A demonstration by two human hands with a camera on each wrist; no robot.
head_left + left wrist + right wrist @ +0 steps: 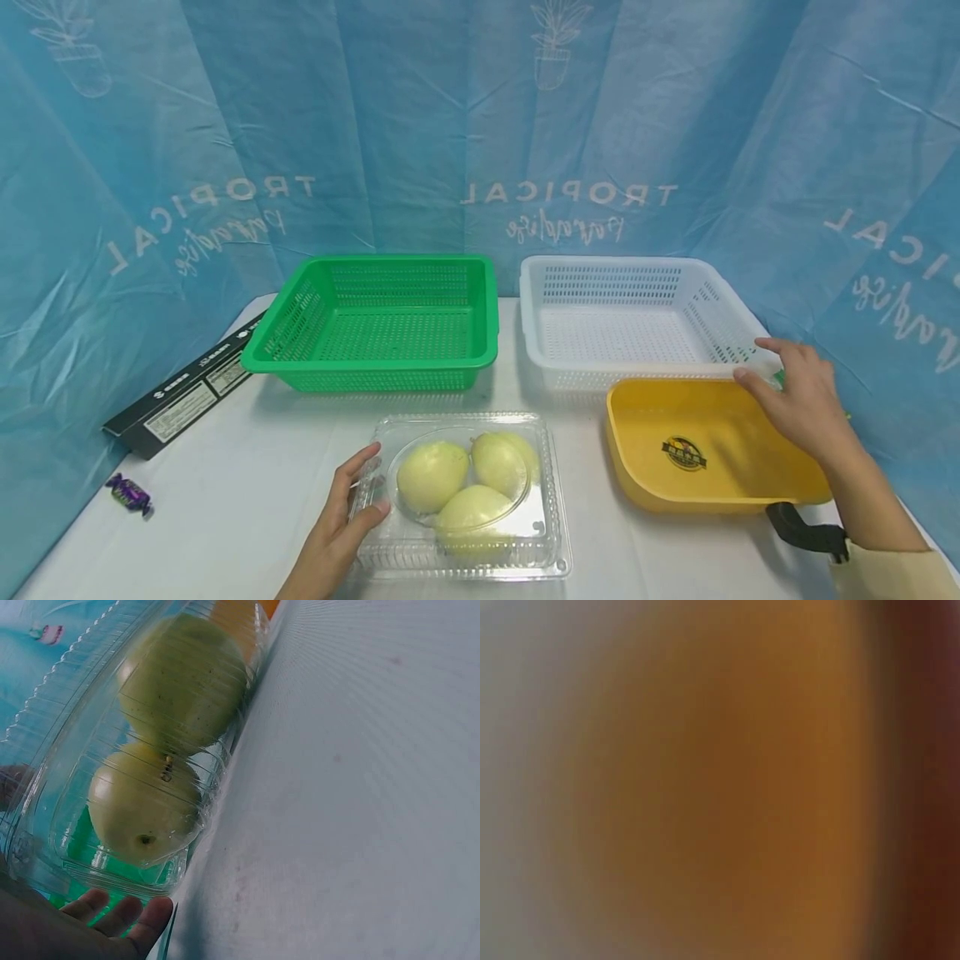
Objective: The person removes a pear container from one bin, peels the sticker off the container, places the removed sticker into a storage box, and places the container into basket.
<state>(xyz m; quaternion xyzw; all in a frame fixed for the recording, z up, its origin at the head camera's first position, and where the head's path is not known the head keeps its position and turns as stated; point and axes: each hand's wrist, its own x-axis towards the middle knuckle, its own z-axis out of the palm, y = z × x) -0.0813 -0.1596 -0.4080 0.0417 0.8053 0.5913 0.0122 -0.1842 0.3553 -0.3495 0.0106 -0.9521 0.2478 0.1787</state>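
A clear plastic clamshell box [551, 500] with three pale yellow-green pears [432, 477] inside stands at the front middle in the head view. My left hand [337, 525] is at its left side, thumb over the near left part and fingers spread along the edge. The left wrist view has these fingertips [154, 919] right at the box's end, beside a pear [146, 802]. Over the right side of a yellow plastic basin [720, 450], my right hand [802, 400] has thumb and forefinger spread apart, holding nothing visible. Only an orange-brown blur fills the right wrist view.
Behind stand a green slotted basket [375, 367] and a white one [622, 371], its front edge close to the basin. At left lie a long black box [187, 392] and a purple wrapped candy [130, 493]. A blue curtain [420, 125] closes off the back.
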